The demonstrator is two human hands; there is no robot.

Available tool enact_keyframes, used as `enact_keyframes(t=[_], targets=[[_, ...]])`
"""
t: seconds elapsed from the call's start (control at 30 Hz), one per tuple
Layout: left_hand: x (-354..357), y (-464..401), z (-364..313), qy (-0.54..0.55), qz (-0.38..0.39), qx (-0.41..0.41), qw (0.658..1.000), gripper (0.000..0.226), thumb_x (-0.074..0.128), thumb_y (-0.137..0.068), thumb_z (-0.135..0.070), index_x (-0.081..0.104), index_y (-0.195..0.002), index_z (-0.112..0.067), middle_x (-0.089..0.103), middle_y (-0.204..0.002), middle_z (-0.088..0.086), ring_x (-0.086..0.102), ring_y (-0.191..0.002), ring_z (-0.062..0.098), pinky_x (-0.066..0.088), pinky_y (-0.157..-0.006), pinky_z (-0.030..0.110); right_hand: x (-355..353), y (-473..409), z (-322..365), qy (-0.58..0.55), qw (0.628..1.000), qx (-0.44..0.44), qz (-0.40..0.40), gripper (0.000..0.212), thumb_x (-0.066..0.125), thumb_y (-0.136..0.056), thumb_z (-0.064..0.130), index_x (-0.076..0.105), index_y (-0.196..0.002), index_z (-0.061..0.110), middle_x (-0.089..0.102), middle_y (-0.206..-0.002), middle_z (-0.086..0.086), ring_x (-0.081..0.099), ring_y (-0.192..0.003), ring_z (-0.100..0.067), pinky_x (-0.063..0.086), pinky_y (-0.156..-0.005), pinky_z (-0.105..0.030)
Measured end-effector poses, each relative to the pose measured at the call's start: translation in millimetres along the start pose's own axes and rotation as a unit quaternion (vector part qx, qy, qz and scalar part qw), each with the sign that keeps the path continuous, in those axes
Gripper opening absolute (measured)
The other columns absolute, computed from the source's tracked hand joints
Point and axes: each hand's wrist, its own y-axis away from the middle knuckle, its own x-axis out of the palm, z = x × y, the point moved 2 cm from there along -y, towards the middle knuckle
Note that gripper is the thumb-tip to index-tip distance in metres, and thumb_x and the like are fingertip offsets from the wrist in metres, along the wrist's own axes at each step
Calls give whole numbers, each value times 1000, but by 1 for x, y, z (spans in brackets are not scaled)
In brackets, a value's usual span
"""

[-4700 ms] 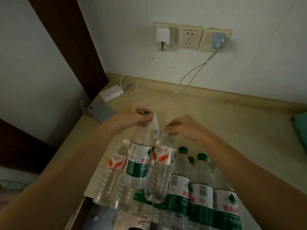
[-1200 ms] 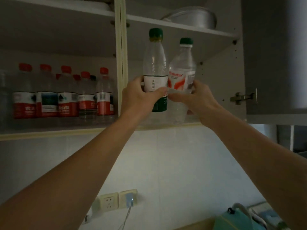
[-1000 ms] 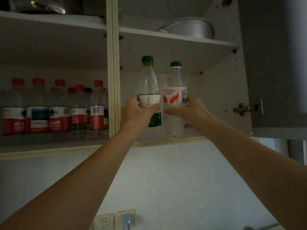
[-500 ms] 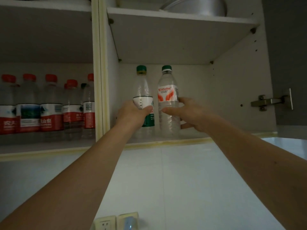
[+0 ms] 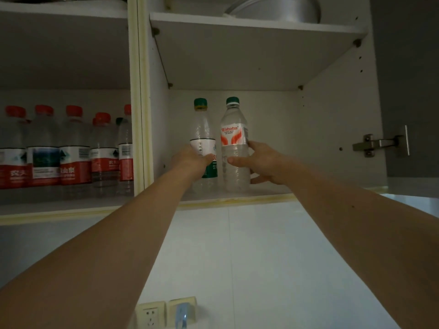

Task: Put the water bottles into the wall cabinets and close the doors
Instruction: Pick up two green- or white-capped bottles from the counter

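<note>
Two clear water bottles stand upright side by side on the bottom shelf [image 5: 266, 193] of the right wall cabinet. My left hand [image 5: 190, 160] grips the green-capped bottle with the green and white label [image 5: 202, 129] around its middle. My right hand [image 5: 263, 161] grips the green-capped bottle with the red and white label [image 5: 234, 129] just below that label. Both bottles' bases are at shelf level. The right cabinet's grey door [image 5: 413, 86] hangs open at the far right.
The left cabinet holds several red-capped, red-labelled bottles [image 5: 69, 148] in rows. A cream divider post [image 5: 140, 96] separates the two cabinets. A metal pot [image 5: 273, 8] sits on the upper shelf. A door hinge [image 5: 380, 144] juts out at right. Wall sockets [image 5: 166, 313] lie below.
I lifted both bottles from the counter up to the right cabinet, then pushed them deeper in and lower. They now stand on the bottom shelf, still held.
</note>
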Motion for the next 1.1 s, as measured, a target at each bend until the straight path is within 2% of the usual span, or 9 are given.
enact_keyframes(t=[0.17, 0.23, 0.33, 0.43, 0.53, 0.63, 0.83, 0.97, 1.1], targets=[[-7, 18, -2, -22, 15, 33, 999, 40, 70, -93, -27, 57, -127, -13, 66, -120, 10, 65, -104, 25, 54, -95, 47, 3, 20, 2, 112, 985, -66, -110, 69, 75, -88, 36, 43, -146, 18, 60, -135, -6, 53, -98, -11, 43, -71, -21], [-11, 30, -4, -27, -3, 67, 997, 40, 70, -93, -30, 55, -128, -16, 65, -119, 4, 63, -101, 20, 56, -85, 39, 4, 36, 5, 131, 973, -85, -173, 71, 72, -90, 37, 40, -149, 16, 57, -138, -6, 49, -101, -10, 41, -74, -20], [-24, 57, -5, -31, -52, 123, 991, 47, 67, -94, -31, 52, -136, -18, 58, -116, -8, 56, -94, 9, 44, -69, 19, 15, 72, 3, 135, 952, -140, -237, 47, 67, -94, 31, 53, -137, 18, 57, -130, -2, 56, -107, -10, 50, -90, -28], [-38, 95, 5, 24, -58, 186, 981, 32, 67, -95, -27, 61, -126, -21, 65, -111, -12, 60, -90, -1, 54, -83, 24, 34, 119, -6, 103, 931, -209, -282, 22, 62, -95, 19, 62, -116, 24, 59, -117, 7, 60, -98, -4, 54, -91, -25], [-48, 141, 26, 54, -24, 252, 966, 18, 67, -95, -23, 67, -112, -21, 69, -101, -11, 66, -93, 4, 57, -85, 27, 55, 165, -17, 63, 924, -244, -286, 21, 62, -91, 11, 64, -107, 24, 64, -107, 10, 63, -97, -3, 52, -85, -17], [-54, 180, 62, 55, 4, 243, 968, 16, 67, -95, -25, 68, -111, -24, 70, -100, -13, 66, -95, 1, 54, -79, 15, 83, 202, -40, 33, 943, -214, -252, 19, 64, -92, 13, 65, -105, 26, 67, -105, 13, 64, -96, -1, 51, -80, -11], [-47, 233, 172, 30, 83, 97, 991, 15, 69, -92, -27, 70, -107, -23, 70, -91, -12, 67, -91, 6, 60, -83, 39, 149, 242, -114, 38, 992, -53, -106, 13, 66, -92, 24, 71, -104, 27, 70, -101, 17, 65, -89, 3, 53, -70, -12], [-34, 272, 250, -5, 142, 23, 990, 12, 72, -91, -27, 69, -101, -22, 70, -88, -5, 69, -82, 12, 62, -72, 39, 198, 262, -169, 84, 996, 29, 3, 15, 68, -89, 28, 73, -103, 26, 71, -96, 13, 68, -80, -2, 49, -58, -17], [-21, 304, 312, -52, 185, -39, 981, 21, 72, -90, -33, 70, -106, -20, 70, -91, -8, 68, -81, 6, 62, -73, 37, 238, 285, -218, 110, 987, 84, 75, 19, 70, -87, 32, 72, -105, 28, 70, -95, 17, 66, -82, 3, 46, -65, -15]])
